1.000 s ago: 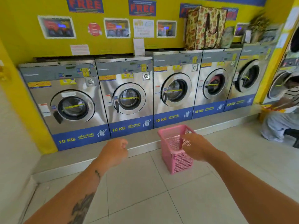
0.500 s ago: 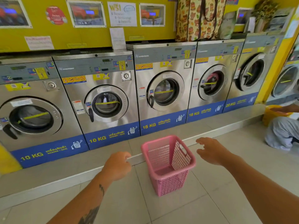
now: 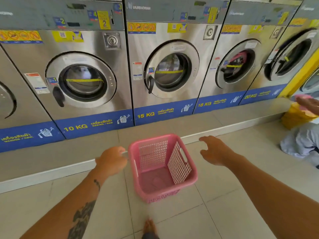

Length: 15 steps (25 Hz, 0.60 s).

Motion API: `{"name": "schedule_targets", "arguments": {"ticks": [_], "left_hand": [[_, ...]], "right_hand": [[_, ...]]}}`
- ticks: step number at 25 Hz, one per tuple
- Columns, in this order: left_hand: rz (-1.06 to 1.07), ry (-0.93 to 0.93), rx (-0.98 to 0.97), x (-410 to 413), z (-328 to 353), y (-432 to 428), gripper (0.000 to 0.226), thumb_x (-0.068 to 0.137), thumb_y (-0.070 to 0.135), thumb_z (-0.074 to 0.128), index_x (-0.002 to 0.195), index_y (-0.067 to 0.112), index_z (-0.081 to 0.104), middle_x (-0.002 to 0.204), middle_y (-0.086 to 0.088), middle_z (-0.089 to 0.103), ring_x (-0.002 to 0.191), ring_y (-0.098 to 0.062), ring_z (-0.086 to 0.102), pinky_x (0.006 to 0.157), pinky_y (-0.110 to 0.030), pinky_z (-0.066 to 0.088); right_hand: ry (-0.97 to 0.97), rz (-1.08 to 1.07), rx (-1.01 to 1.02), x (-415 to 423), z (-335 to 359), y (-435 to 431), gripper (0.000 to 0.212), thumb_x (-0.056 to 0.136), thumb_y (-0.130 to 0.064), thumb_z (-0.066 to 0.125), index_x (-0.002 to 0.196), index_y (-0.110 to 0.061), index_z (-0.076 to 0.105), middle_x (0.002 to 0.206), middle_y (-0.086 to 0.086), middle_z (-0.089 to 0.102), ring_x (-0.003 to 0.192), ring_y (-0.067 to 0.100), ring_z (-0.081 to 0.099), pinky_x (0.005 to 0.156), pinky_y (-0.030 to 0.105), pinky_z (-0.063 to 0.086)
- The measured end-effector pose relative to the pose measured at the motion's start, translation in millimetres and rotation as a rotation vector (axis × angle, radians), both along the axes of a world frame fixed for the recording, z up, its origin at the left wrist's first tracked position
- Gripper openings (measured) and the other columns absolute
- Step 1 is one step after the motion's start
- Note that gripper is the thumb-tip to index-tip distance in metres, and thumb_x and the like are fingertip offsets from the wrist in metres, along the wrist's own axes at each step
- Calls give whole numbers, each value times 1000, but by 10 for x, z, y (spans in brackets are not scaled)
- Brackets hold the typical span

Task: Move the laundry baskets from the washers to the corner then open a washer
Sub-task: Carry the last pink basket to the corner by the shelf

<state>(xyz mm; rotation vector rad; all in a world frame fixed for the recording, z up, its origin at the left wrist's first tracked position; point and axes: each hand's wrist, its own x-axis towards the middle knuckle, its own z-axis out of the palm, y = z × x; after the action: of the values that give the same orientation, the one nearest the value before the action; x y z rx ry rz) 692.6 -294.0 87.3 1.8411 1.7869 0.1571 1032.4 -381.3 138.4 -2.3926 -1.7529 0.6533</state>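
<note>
An empty pink laundry basket (image 3: 179,169) stands on the tiled floor just before the raised step, below the 15 KG washer (image 3: 170,71). My left hand (image 3: 111,161) is curled into a loose fist right beside the basket's left rim, with no finger over the rim. My right hand (image 3: 215,150) hovers to the right of the basket with its fingers spread, clear of the rim. Left of centre is the 10 KG washer (image 3: 82,81), its round door shut. A second 15 KG washer (image 3: 236,64) shows pink and dark laundry behind the glass.
A grey raised step (image 3: 69,152) with a white edge runs along the foot of the washers. At the right edge a person sits low on the floor by a yellow basket (image 3: 293,118). My bare foot (image 3: 149,226) stands behind the pink basket.
The view has come closer to the washers and tipped down. Both my hands have dropped to either side of the pink basket; the left fist has reached its left rim.
</note>
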Motion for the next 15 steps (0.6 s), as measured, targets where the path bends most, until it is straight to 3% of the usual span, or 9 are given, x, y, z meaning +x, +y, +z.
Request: {"name": "schedule_targets", "arguments": {"ticks": [4,6,9,12,15], "left_hand": [[-46,137,-35,527,-621,681,56,79,47,47,134,31,51,142,4,49,138,-25,38,112,-69,3],[-142,229,-11,685,-954,957,65,84,49,47,146,33,36,155,4,34,147,-20,23,110,-72,-7],[-207,296,-35,832,-1667,1343,77,86,40,47,155,26,15,164,-2,14,151,-23,7,116,-64,-6],[-101,305,7,867,-2481,1538,82,87,37,53,154,25,8,164,-6,12,151,-26,9,118,-60,4],[-25,335,-49,871,-3336,1516,101,84,42,61,154,26,-10,164,-9,0,151,-31,5,118,-60,9]], "right_hand": [[-39,-11,-117,443,-524,723,68,89,-16,59,151,-18,30,158,6,29,140,28,37,113,40,35],[-53,-22,-164,590,-802,1028,70,88,-16,60,151,-18,29,158,6,29,139,31,38,112,43,37],[-37,-16,-233,749,-1489,1588,73,86,-13,60,151,-17,29,157,7,29,137,33,41,109,46,40],[-17,35,-237,844,-2420,2067,67,84,-12,59,146,-14,35,151,11,38,132,36,44,104,48,42],[-12,68,-217,938,-3353,2367,67,79,-13,57,142,-20,35,140,9,42,129,39,42,97,51,43]]}}
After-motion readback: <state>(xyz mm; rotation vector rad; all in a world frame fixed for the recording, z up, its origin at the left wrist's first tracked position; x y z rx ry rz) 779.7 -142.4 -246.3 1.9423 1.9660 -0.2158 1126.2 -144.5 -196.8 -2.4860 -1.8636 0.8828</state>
